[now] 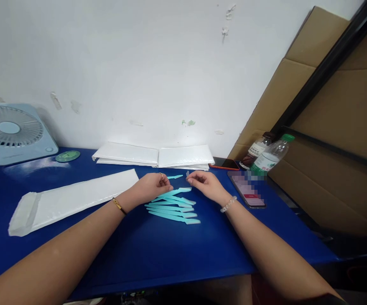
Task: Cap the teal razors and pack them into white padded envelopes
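Blue worktop [170, 250], about six razors [173, 207].
Toward back edge: right hand [206, 184] pinches one clear piece [187, 173]; left hand [154, 186] by another razor [176, 176], grip unclear.

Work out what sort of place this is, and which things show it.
Probably an indoor work corner, perhaps for packing: turquoise razors lie on a blue table, with white envelopes to the left and behind them, and cardboard stands at the right.

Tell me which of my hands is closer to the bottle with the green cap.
Right. Your right hand is left of the bottle, not touching it; your left hand is farther left, by the turquoise razors.
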Action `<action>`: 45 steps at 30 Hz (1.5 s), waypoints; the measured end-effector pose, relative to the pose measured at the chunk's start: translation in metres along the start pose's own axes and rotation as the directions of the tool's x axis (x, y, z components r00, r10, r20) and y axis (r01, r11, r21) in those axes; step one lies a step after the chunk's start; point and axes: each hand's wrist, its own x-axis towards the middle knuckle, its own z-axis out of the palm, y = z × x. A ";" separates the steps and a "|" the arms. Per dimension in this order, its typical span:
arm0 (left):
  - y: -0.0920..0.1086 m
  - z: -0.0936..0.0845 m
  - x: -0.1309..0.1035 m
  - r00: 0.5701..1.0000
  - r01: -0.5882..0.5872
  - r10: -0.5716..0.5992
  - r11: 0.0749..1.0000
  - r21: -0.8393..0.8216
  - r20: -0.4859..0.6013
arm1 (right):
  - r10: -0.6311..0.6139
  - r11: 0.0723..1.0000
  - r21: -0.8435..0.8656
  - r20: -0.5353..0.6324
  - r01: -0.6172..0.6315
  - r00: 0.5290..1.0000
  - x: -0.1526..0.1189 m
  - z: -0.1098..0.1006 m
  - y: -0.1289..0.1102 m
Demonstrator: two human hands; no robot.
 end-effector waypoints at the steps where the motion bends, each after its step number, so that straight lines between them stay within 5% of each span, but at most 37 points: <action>1: -0.003 0.000 0.002 0.997 -0.012 0.019 0.997 0.082 -0.076 | -0.018 0.995 -0.103 -0.083 0.010 0.996 0.004 -0.001 0.004; 3: -0.009 0.000 0.006 0.976 -0.017 0.071 0.968 0.249 -0.207 | -0.060 0.965 -0.262 -0.165 0.015 0.984 0.013 0.000 0.014; 5: -0.015 -0.001 0.011 0.964 0.000 0.094 0.935 0.354 -0.248 | -0.087 0.933 -0.358 -0.129 0.035 0.988 0.019 0.002 0.022; 16: -0.022 -0.007 0.014 0.979 -0.031 0.108 0.916 0.399 -0.172 | -0.152 0.766 -0.630 0.018 0.129 0.988 0.021 0.002 0.025; 25: -0.032 -0.007 0.017 0.984 -0.003 0.058 0.951 0.310 -0.168 | -0.006 0.951 -0.309 0.016 0.011 1.000 0.022 -0.009 0.031; 37: -0.032 -0.008 0.017 0.987 -0.014 0.062 0.952 0.304 -0.149 | -0.089 0.946 -0.311 0.021 0.091 0.996 0.019 -0.013 0.028; 45: -0.027 0.000 0.020 0.989 -0.032 0.066 0.969 0.246 -0.132 | -0.065 0.970 -0.232 0.029 0.070 0.997 0.019 0.005 0.017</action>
